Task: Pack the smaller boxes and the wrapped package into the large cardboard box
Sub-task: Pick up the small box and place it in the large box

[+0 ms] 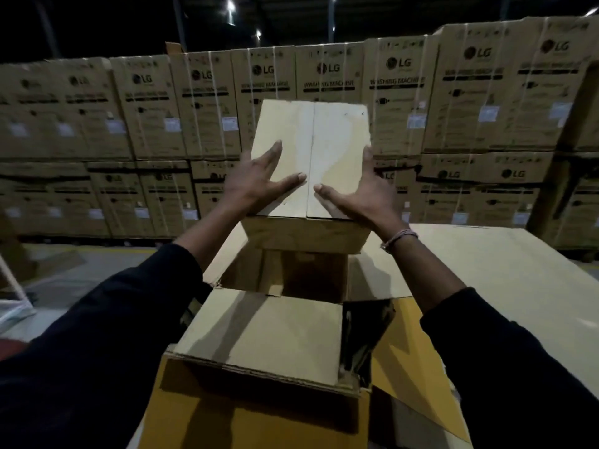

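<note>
A small cardboard box (319, 137) with a taped centre seam is held up in front of me, above the large cardboard box (259, 413). My left hand (256, 179) lies on its left side with straight, spread fingers. My right hand (353, 192) presses the right side, thumb across the top and fingers along the edge. Below, a smaller box (269, 332) sits inside the large box. A dark shiny wrapped package (363, 335) is wedged at its right. Another box (308, 273) stands behind, partly hidden under the held one.
Stacked washing machine cartons (201, 105) form a wall across the back. A big flat cardboard surface (505, 270) lies to the right. The large box's yellow flap (408, 361) hangs open at the right. Bare concrete floor (107, 264) shows at left.
</note>
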Available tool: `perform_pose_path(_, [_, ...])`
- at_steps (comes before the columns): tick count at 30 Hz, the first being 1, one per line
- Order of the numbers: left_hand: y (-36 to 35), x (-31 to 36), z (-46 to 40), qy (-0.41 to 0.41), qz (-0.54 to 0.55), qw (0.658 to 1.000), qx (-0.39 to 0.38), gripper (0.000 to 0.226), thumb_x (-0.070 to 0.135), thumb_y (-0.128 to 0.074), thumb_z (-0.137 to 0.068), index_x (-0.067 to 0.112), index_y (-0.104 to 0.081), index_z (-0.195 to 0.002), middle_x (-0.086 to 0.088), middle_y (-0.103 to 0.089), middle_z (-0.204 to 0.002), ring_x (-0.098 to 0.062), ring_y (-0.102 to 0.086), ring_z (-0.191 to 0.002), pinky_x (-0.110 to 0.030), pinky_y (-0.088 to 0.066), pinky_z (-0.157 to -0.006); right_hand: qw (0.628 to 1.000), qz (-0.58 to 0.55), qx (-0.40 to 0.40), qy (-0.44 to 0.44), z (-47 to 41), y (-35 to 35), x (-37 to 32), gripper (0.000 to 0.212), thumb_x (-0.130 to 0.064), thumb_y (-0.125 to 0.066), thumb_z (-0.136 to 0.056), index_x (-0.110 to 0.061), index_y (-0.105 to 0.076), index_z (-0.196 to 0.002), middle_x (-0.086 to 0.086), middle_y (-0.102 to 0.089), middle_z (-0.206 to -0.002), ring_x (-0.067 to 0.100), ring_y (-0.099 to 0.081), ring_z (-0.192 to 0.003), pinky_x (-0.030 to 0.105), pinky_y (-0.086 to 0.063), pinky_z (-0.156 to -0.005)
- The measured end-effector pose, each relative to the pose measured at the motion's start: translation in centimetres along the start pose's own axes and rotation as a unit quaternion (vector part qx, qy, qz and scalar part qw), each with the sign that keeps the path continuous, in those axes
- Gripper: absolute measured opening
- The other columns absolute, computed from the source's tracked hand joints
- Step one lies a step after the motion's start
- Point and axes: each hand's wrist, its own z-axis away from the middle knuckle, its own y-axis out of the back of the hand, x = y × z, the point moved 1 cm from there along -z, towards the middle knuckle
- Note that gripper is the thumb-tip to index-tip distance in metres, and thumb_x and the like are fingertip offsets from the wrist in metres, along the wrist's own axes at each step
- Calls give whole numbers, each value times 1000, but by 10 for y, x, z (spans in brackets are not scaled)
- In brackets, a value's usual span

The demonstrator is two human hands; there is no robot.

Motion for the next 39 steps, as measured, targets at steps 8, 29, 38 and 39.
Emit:
perform_pose_path(8, [-64, -69, -18, 38, 45, 989, -138, 114, 104, -41, -62, 46, -23, -159, -17, -38, -158, -38, -40, -143, -56, -46, -106, 986, -14, -134, -96, -10, -77, 6, 146, -95, -59, -68, -10, 12, -165, 18, -54, -149, 37, -57, -128, 44, -55, -94])
perform_pose_path(29, [-221, -133, -11, 72, 71, 910, -403, 161, 106, -53, -35, 16, -11, -162, -21, -28, -164, -39, -45, -139, -49, -49, -105, 868, -19, -384, -314, 13, -165, 23, 57, -57, -84, -80, -11, -67, -108, 2, -67, -103, 17, -63, -92, 27, -48, -69])
perform_pose_path(38, [-266, -127, 26, 93, -40, 831, -547, 132, 60, -84, -74, 8, -1, -164, -9, -55, -148, -21, -57, -94, -33, -47, -84, 804, 121, -507, -286, 40, -237, 49, 74, -50, -90, -76, -6, -62, -129, 7, -69, -125, 20, -68, -101, 34, -60, -84])
perform_pose_path(39, [-264, -128, 27, 100, -42, 825, -555, 141, 60, -85, -72, 9, 12, -162, -9, -51, -152, -23, -58, -103, -34, -47, -86, 809, 134, -506, -269, 41, -239, 50, 84, -51, -89, -78, -5, -56, -139, 9, -67, -131, 22, -68, -103, 35, -60, -88])
